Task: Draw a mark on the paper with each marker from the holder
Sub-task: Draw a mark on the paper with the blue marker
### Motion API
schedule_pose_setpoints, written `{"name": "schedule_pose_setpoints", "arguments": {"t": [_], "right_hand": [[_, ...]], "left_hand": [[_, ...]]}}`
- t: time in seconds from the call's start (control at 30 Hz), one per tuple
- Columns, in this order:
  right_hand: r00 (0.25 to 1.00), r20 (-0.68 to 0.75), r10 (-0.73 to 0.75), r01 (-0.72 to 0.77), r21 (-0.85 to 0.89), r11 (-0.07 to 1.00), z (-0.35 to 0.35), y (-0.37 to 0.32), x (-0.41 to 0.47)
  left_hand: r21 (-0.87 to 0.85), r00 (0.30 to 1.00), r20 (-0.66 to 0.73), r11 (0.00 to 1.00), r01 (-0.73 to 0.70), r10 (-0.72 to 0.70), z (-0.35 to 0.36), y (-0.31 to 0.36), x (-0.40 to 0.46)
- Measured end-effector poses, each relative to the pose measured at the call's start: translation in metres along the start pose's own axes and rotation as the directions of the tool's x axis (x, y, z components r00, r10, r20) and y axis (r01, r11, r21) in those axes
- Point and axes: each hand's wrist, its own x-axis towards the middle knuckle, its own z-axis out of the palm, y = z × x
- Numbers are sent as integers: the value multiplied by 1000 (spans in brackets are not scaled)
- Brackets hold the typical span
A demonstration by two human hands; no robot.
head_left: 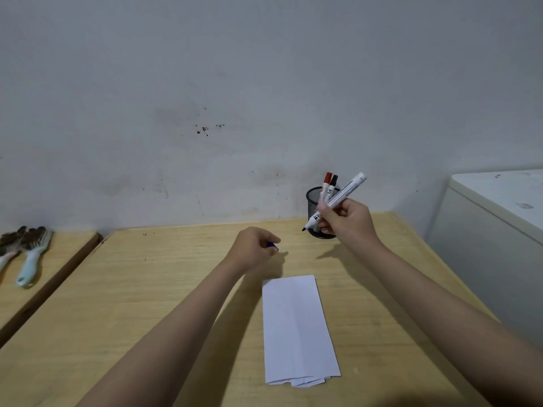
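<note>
Brushes [29, 254] with pale handles lie at far left on a separate wooden surface, apart from the work and seemingly no part of it. Left hand [254, 248] hovers above the counter [147, 304], its grip curled closed around a small blue-purple piece [272, 245], most likely the cap pulled from the marker; only its end shows between the fingers, so its identity remains a judgement. Folded white paper [296, 327] lies flat on the counter just nearer the person than both hands, lengthwise toward the body, its visible face unmarked; this placement leaves it within easy reach of either hand. Mesh pen holder [316, 198] stands upright near the wall, partly hidden behind the right hand, and contains a red-capped marker [327, 183] and a black-capped marker [333, 185], both leaning rightward and awaiting their turn. Right hand [346, 221] is raised in front of the holder, its grip closed on an uncapped white-barrelled marker [340, 198] in a writing hold, dark tip angled down and leftward, tail pointing up and right. Tip is well clear of the paper, so no mark is yet being drawn; the hold suggests the marker is ready to be carried down to the sheet.
</note>
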Motion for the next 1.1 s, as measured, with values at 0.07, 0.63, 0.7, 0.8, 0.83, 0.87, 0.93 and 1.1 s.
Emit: {"name": "schedule_pose_setpoints", "arguments": {"t": [0.07, 0.63, 0.7, 0.8, 0.83, 0.87, 0.93, 1.1], "right_hand": [[1000, 15, 4, -4, -13, 1000, 1, 5, -3], [953, 156, 259, -291, 236, 927, 35, 20, -62], [936, 178, 304, -341, 240, 909, 43, 26, -68], [919, 195, 343, -383, 231, 895, 50, 37, -77], [917, 190, 350, -387, 219, 896, 51, 40, -80], [918, 180, 354, -388, 208, 898, 52, 42, -82], [926, 157, 344, -371, 198, 907, 52, 46, -85], [947, 127, 295, -315, 178, 932, 53, 49, -88]], "left_hand": [[56, 999, 43, 998, 18, -21, 6, -6, 4], [-112, 998, 28, 992, 53, -51, -13, -28, -61], [-112, 997, 48, 991, 66, -61, -12, -32, -74], [-125, 996, 40, 989, 83, -78, -6, -38, -82], [-90, 997, 33, 993, 77, -74, -5, -40, -82], [-50, 998, 28, 997, 65, -63, -4, -42, -82], [35, 999, 17, 999, 30, -31, -4, -44, -80], [173, 998, 28, 984, -52, 48, -4, -48, -78]]}}
